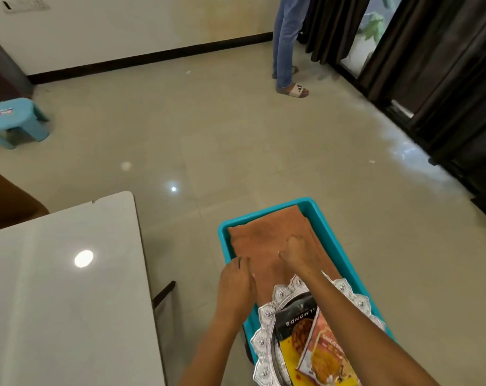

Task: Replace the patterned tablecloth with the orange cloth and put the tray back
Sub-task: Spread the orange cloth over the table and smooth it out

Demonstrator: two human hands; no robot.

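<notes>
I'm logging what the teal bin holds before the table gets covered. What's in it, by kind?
Orange cloth, folded, gripped by the left hand and right hand: 1
Silver tray: 1
Snack packets on the tray (almonds packet, orange packet): 2
Total: 4, in the teal bin

Both hands, left hand [236,277] and right hand [296,253], grip the folded orange cloth [269,238] inside a teal bin [324,218]

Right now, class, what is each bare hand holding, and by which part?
Both hands grip the folded orange cloth in the turquoise plastic bin: left hand at its near-left edge, right hand bunching its middle.
</notes>
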